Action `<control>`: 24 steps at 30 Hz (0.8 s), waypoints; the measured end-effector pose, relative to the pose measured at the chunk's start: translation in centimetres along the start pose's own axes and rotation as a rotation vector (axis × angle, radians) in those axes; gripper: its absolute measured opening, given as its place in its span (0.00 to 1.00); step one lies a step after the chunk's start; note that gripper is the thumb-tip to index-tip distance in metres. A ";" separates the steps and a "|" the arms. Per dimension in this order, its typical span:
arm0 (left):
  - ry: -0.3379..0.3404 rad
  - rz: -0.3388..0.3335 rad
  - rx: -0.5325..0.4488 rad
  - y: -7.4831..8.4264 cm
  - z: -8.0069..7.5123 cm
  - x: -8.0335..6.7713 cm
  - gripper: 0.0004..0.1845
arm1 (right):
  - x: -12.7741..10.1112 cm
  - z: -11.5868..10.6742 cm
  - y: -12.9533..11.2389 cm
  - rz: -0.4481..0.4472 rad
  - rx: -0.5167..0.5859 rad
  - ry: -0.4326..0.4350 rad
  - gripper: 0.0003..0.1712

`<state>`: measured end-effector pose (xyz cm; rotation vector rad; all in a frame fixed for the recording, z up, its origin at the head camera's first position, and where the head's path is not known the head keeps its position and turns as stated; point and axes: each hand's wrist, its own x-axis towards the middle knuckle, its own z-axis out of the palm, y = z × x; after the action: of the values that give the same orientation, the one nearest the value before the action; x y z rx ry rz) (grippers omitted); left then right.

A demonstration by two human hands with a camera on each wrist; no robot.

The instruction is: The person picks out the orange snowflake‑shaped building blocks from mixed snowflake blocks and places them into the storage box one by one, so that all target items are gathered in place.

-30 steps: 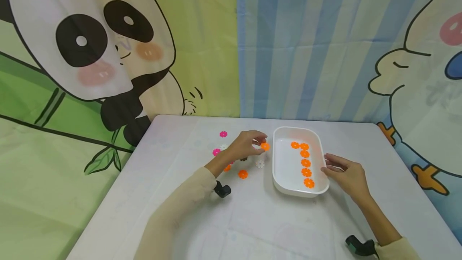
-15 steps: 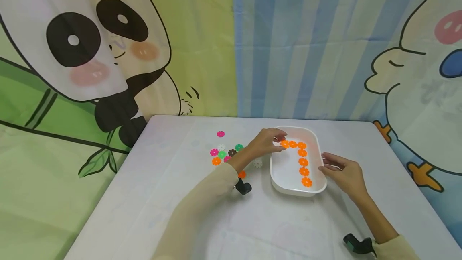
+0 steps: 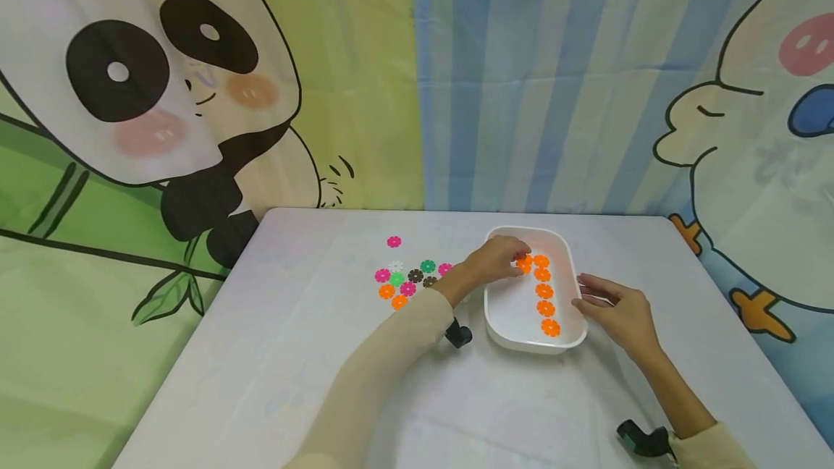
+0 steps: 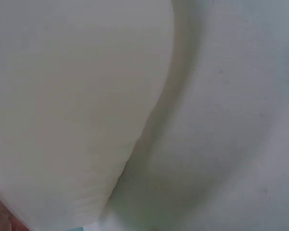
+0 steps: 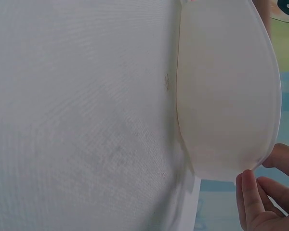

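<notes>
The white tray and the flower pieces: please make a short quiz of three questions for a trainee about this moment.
1. True or false: the left hand reaches into the white tray.
2. What colour are the flower pieces in the tray?
A. orange
B. green
C. pink
3. Fill in: the right hand rests at the tray's ____ rim, as the head view shows it.

Key:
1. True; its fingers are at the top orange piece of the row.
2. A
3. right; the loose flower pieces lie on the table left of the tray.

Left fingertips (image 3: pixel 521 253) over hidden orange piece
</notes>
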<state>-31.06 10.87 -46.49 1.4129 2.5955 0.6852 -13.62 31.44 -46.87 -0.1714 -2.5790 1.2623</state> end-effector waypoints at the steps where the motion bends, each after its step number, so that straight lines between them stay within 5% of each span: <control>1: -0.012 0.009 0.023 0.1 0.0 0.2 0.23 | 0.0 0.0 0.0 0.001 0.001 0.002 0.31; 10: -0.053 0.068 0.216 -0.1 0.6 1.5 0.08 | 0.1 0.5 0.2 -0.002 0.018 0.000 0.32; 24: -0.134 0.042 0.290 0.7 0.8 2.3 0.12 | 0.0 0.2 0.3 0.017 0.024 0.006 0.32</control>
<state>-31.59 13.38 -46.57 1.5332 2.6457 0.2125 -13.66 31.48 -47.19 -0.1930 -2.5612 1.2963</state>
